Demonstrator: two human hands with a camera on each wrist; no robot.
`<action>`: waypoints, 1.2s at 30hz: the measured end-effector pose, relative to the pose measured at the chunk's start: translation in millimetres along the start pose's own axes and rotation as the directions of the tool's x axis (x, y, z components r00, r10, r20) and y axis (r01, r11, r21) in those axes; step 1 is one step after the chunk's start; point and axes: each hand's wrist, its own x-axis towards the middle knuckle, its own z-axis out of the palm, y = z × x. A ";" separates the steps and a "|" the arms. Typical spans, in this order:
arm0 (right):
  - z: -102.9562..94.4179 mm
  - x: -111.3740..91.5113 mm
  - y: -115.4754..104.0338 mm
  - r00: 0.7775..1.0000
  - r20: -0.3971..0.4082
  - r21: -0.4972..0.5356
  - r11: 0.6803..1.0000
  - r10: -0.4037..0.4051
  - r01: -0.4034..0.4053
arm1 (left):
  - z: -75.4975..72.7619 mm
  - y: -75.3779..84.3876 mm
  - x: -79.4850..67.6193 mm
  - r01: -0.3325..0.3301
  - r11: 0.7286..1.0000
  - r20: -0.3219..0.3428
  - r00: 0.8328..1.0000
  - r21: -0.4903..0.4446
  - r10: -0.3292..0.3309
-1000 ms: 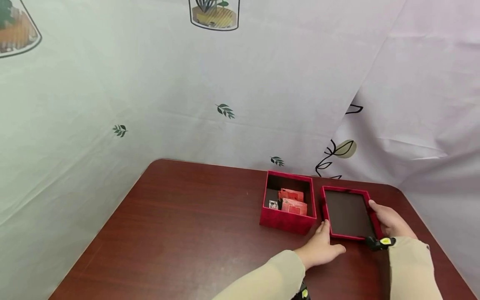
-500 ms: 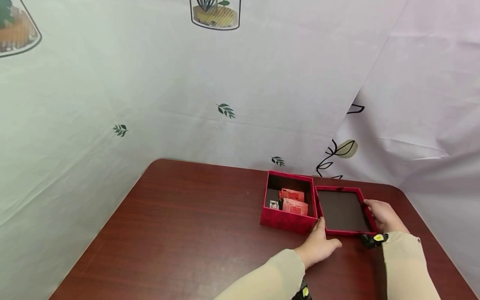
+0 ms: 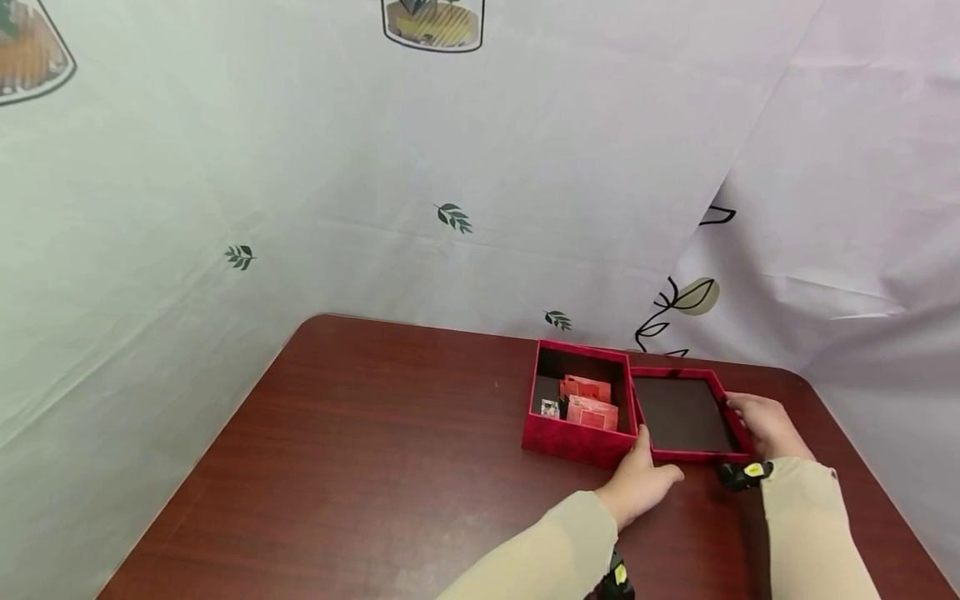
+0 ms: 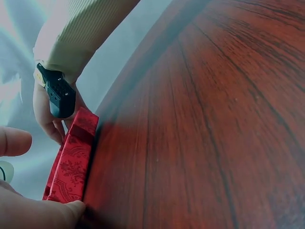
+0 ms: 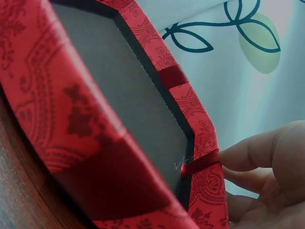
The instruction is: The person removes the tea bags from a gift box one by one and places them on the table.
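In the head view, my left hand [image 3: 641, 479] reaches to the front right corner of an open red box [image 3: 577, 443], its fingers extended at the seam between the box and a red lid. Inside the box lie red packets [image 3: 592, 413] and a small patterned piece [image 3: 550, 408]. The shallow lid [image 3: 686, 417] lies hollow side up against the box's right side, showing its dark lining. My right hand [image 3: 768, 425] touches the lid's right wall from outside; in the right wrist view its fingertips [image 5: 233, 157] press by a dark red ribbon band [image 5: 202, 163].
A brown wooden table [image 3: 360, 467] runs to a fabric backdrop [image 3: 360, 167] printed with leaves, close behind the box and lid. The table's right edge lies just beyond my right hand.
The lid has slid left until it meets the box, with my right hand moving along at its right wall. My left hand stays near the box corner, and the box has barely moved.
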 end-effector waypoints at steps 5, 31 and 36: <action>2.3 -3.6 -2.7 0.996 -0.085 -0.066 0.998 0.006 -0.012 | -0.4 1.4 -0.3 -0.007 1.000 0.001 1.000 0.014 0.007; 64.6 -49.8 -50.2 0.830 -0.305 -0.233 0.882 -0.467 0.411 | -83.8 52.9 -38.2 -0.592 0.757 0.239 0.805 0.276 0.543; 89.5 -55.8 -55.8 0.772 -0.182 -0.404 0.762 -0.608 0.505 | -117.5 60.0 -33.5 -0.582 0.751 0.070 0.802 0.312 0.593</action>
